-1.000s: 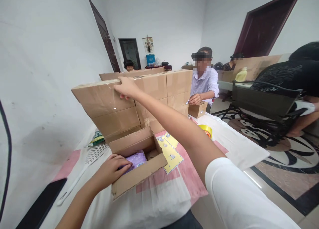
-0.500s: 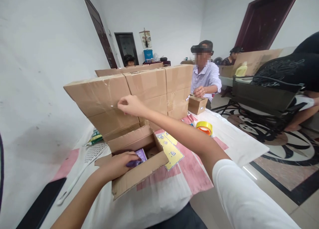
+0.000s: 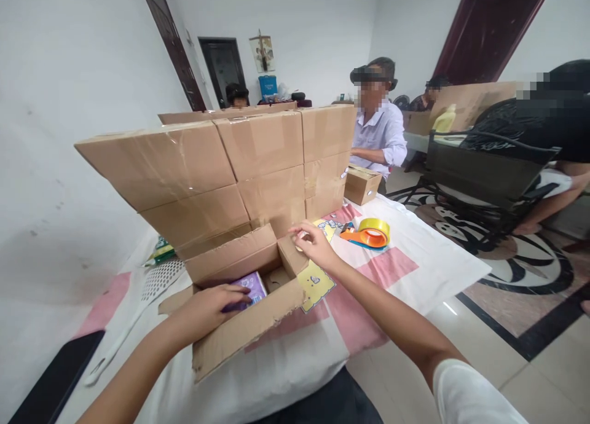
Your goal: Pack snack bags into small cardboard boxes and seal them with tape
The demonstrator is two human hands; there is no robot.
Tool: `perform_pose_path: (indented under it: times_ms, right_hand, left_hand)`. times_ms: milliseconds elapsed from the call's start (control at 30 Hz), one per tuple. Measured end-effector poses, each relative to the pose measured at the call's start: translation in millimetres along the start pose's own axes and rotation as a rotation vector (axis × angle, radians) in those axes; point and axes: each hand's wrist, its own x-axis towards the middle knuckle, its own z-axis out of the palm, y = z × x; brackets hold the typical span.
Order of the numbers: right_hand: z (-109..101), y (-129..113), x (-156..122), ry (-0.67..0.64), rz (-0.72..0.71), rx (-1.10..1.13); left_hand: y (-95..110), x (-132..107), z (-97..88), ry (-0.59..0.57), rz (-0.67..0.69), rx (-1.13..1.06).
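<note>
In front of me stands an open cardboard box (image 3: 249, 335) with its flaps folded outward. My left hand (image 3: 214, 307) reaches over its left end, fingers curled over a purple packet (image 3: 252, 287) that lies inside; the thumb is hidden. My right hand (image 3: 313, 244) is at the box's right end flap (image 3: 291, 256), fingers bent and a little apart, with nothing plainly held. Whether its fingertips touch the flap I cannot tell. A yellow patterned sheet (image 3: 316, 286) lies beside the box, partly under the right hand.
Stacked taped cartons (image 3: 184, 160) form a wall behind the box. A tape dispenser (image 3: 369, 232) with yellow tape lies to the right. A phone-like black slab (image 3: 58, 378) and a white perforated swatter (image 3: 159, 279) are at left. Across the table sits a person (image 3: 380, 129) near a small carton (image 3: 362, 185).
My right hand has come down and right, from in front of the stacked cartons to the box's right end flap. My left hand stays on the purple packet. The view has shifted slightly.
</note>
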Motion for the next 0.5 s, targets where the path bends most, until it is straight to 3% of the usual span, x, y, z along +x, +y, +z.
perform_pose_path:
  times_ms: [100,200,367,500]
  right_hand:
    - [1.1,18.0,-30.4,-0.053,0.119,0.155]
    - [6.3,37.7,-50.2,-0.051,0.264,0.348]
    - [9.3,51.0,-60.9,-0.013,0.326,0.42]
    - [8.0,52.5,-64.1,-0.032,0.405,0.543]
  left_hand:
    - [0.9,-8.1,-1.4,0.152,-0.038,0.039]
    - [2.4,-22.8,2.4,0.439,-0.145,0.032]
    - [9.6,-41.5,20.9,0.877,-0.259,-0.015]
    - [6.6,-46.5,39.9,1.094,-0.576,-0.185]
